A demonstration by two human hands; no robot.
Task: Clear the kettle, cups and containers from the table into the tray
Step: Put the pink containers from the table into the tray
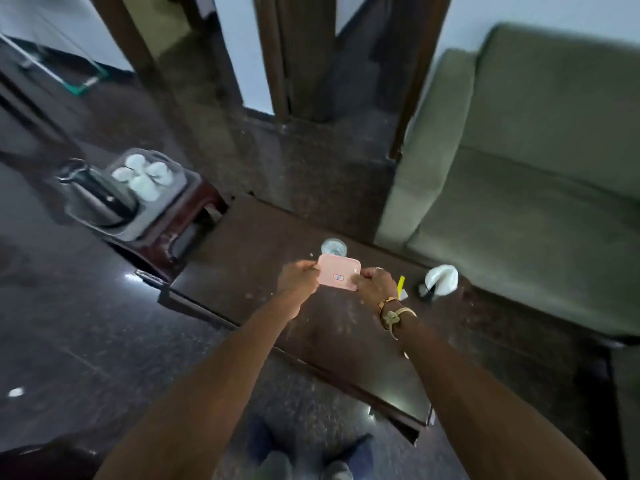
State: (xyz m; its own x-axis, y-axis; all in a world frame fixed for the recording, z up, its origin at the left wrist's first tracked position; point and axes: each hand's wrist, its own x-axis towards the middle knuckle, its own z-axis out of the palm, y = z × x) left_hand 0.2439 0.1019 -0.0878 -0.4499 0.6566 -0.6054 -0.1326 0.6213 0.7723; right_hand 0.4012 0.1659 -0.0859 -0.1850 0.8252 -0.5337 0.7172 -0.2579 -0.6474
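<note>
A pink rectangular container [338, 277] is held above the dark table [263, 258]. My left hand [297, 279] grips its left edge and my right hand [376, 285] grips its right edge. Just behind the container a clear glass cup [333, 247] stands on the table. At the left a grey tray [173, 188] rests on a small wooden stool [194, 216]. The tray holds a dark kettle [98, 197] and several white cups [143, 174].
A white crumpled item [442, 279] and a yellow strip [401, 286] lie on the table at the right. A green sofa [526, 174] runs along the table's far right side. Dark polished floor [86, 341] lies between me and the stool.
</note>
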